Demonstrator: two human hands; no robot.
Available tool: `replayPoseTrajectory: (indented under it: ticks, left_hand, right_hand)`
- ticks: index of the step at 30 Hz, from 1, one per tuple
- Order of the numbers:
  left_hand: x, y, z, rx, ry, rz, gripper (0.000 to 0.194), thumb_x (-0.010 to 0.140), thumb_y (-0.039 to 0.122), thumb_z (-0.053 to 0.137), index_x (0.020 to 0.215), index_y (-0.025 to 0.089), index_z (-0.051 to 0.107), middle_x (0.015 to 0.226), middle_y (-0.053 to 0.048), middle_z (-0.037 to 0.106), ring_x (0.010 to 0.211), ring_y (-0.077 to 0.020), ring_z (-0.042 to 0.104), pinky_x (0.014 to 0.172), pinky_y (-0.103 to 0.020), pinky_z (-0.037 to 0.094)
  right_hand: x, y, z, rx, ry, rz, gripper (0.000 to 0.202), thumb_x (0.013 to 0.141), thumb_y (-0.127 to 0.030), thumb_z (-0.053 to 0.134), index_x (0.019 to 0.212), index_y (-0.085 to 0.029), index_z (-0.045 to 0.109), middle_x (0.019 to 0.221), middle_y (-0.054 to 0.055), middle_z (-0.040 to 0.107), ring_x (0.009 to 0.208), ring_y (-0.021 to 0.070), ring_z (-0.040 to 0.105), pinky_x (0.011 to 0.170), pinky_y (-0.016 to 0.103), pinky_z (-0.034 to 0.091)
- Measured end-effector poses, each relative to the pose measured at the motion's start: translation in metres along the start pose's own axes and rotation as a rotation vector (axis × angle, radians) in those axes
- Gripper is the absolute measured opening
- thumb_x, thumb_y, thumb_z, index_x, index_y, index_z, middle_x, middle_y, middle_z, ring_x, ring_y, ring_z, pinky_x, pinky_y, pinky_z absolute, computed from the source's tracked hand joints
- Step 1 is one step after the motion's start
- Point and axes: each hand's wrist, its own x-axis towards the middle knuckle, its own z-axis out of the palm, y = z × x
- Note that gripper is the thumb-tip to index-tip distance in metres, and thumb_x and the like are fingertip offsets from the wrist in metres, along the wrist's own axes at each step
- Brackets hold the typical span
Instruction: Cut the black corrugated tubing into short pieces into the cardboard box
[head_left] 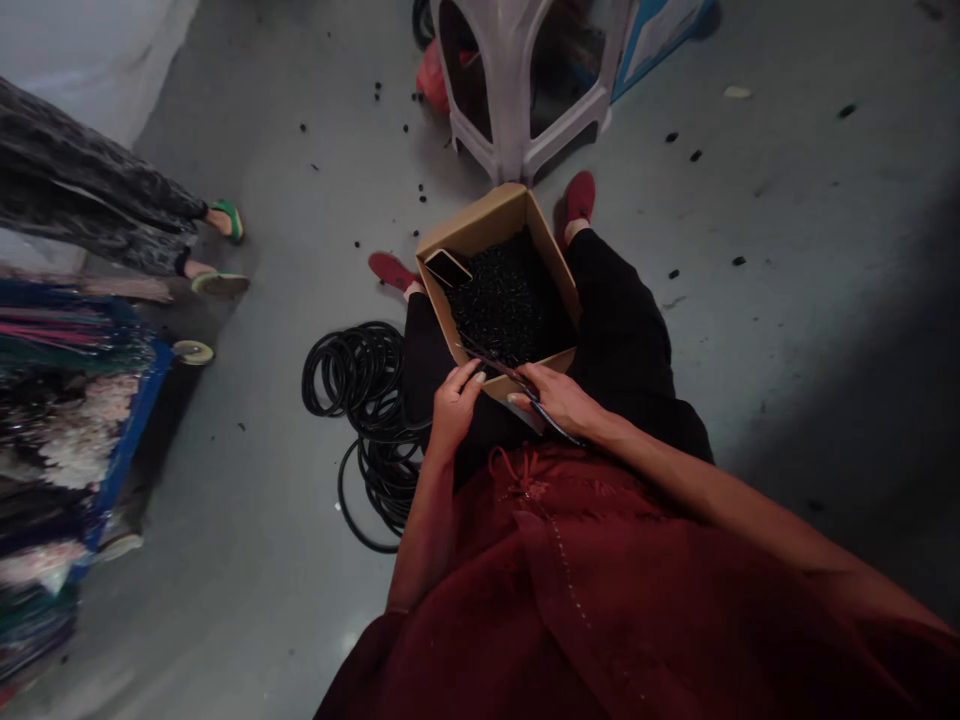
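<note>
A cardboard box (480, 219) between my legs holds many small black pieces (510, 300), with a phone (448, 267) lying on them at the box's upper left corner. Over the box's near edge, my left hand (456, 398) is closed on something dark and thin that I cannot make out clearly. My right hand (556, 394) is wrapped round a dark tool with long thin handles (555, 425), perhaps scissors or pliers. The tool's narrow front part reaches left toward my left fingers. Coils of black tubing (356, 370) lie on the floor beside my left leg.
A pale plastic stool (510, 90) stands beyond the box, near a red bag (433, 78) and a blue box (660, 40). Small black bits dot the floor. At the left are a person's legs (97, 190) and a blue-edged tray (131, 450) of bundled materials.
</note>
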Motion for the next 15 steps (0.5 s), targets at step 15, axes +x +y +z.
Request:
replayPoseTrajectory:
  ticks: [15]
  left_hand:
    - [0.011, -0.001, -0.011, -0.041, -0.154, -0.095, 0.033, 0.084, 0.037, 0.056, 0.101, 0.012, 0.070, 0.076, -0.003, 0.070, 0.063, -0.0123, 0.055, 0.067, -0.025, 0.045]
  right_hand:
    - [-0.002, -0.001, -0.001, -0.006, -0.045, 0.037, 0.045, 0.091, -0.051, 0.045, 0.120, -0.018, 0.050, 0.111, 0.013, 0.057, 0.100, 0.0261, 0.057, 0.082, 0.035, 0.043]
